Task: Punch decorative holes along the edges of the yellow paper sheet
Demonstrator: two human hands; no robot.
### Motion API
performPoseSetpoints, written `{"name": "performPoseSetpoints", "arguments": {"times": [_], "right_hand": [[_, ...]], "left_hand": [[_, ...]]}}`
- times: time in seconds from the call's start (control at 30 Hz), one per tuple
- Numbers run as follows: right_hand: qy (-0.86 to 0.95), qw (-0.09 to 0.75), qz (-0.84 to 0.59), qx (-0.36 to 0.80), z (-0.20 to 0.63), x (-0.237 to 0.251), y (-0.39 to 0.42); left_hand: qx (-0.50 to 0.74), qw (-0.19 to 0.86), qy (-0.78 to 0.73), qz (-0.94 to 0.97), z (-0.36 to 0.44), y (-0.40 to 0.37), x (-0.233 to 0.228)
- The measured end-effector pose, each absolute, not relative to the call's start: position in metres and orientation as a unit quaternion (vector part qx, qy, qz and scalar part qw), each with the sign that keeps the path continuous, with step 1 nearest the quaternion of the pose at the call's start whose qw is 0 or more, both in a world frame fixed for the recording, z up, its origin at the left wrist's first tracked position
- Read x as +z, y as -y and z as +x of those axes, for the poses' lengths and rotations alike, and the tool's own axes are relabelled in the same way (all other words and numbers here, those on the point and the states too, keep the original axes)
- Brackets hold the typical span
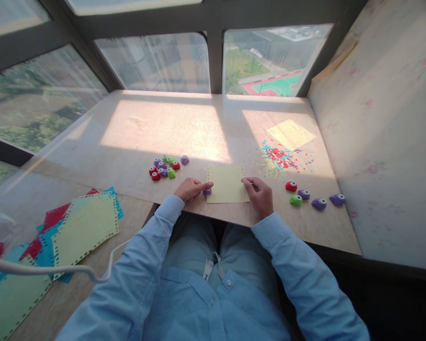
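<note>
A pale yellow paper sheet (227,183) lies flat near the table's front edge. My left hand (190,188) is closed on a small purple punch (208,191) set against the sheet's left edge. My right hand (258,193) pinches the sheet's right edge between thumb and fingers. Both sleeves are light blue.
A cluster of several red, green and purple punches (166,167) sits left of the sheet; several more punches (314,196) lie in a row to the right. Coloured confetti (282,158) and another yellow sheet (291,134) lie beyond. Punched papers (78,227) are stacked at the left. A wall (383,142) stands to the right.
</note>
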State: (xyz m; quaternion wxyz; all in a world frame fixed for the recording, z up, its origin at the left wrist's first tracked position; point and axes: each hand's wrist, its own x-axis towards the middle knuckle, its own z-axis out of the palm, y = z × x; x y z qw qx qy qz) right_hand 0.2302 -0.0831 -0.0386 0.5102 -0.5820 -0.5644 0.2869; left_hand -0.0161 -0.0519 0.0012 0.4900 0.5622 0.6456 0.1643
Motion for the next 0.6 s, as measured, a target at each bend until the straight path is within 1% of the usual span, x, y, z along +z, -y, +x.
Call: {"name": "performPoseSetpoints", "arguments": {"times": [0.27,0.43,0.6], "right_hand": [[0.566,0.508,-0.582,0.289,0.231,-0.039,0.082],[0.567,0.509,-0.581,0.284,0.231,-0.04,0.082],[0.57,0.507,-0.582,0.282,0.23,-0.04,0.082]], "left_hand": [[0.147,0.477,-0.649,0.574,-0.014,0.053,0.004],[0.148,0.435,-0.655,0.6,-0.011,0.054,0.001],[0.094,0.378,-0.656,0.646,-0.006,0.05,0.004]]}}
